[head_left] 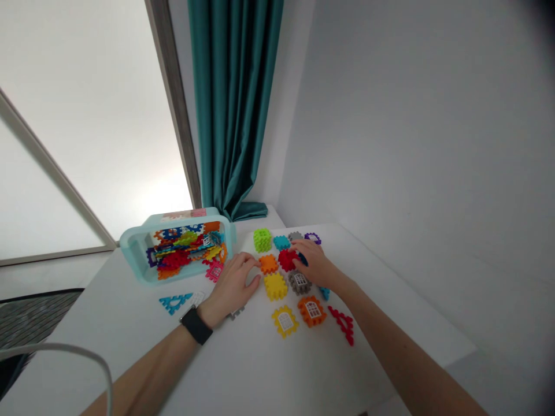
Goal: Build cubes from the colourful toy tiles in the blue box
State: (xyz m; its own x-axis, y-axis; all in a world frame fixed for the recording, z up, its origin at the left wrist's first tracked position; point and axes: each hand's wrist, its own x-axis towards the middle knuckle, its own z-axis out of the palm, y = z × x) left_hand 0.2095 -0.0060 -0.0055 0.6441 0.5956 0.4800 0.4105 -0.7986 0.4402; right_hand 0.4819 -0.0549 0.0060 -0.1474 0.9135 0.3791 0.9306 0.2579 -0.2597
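Note:
My left hand (234,284), with a dark watch on the wrist, lies low over the table with its fingers stretched and thumb apart. Its fingertips reach the left edge of an orange notched building tile (268,264). Under and beside that hand are a pink window tile (214,270) and a partly covered grey tile (237,313). My right hand (318,264) curls its fingers and thumb at the right side of a stack of red notched tiles (287,260). A dark blue piece (302,258) shows between finger and thumb, mostly hidden.
A light teal bin (141,263) full of mixed tiles stands at left. Around the hands lie green (262,240), yellow (276,286), grey window (299,282) and orange window (311,311) pieces. A red triangle (342,325) and blue triangle (174,303) flank them. A cable (65,348) crosses lower left.

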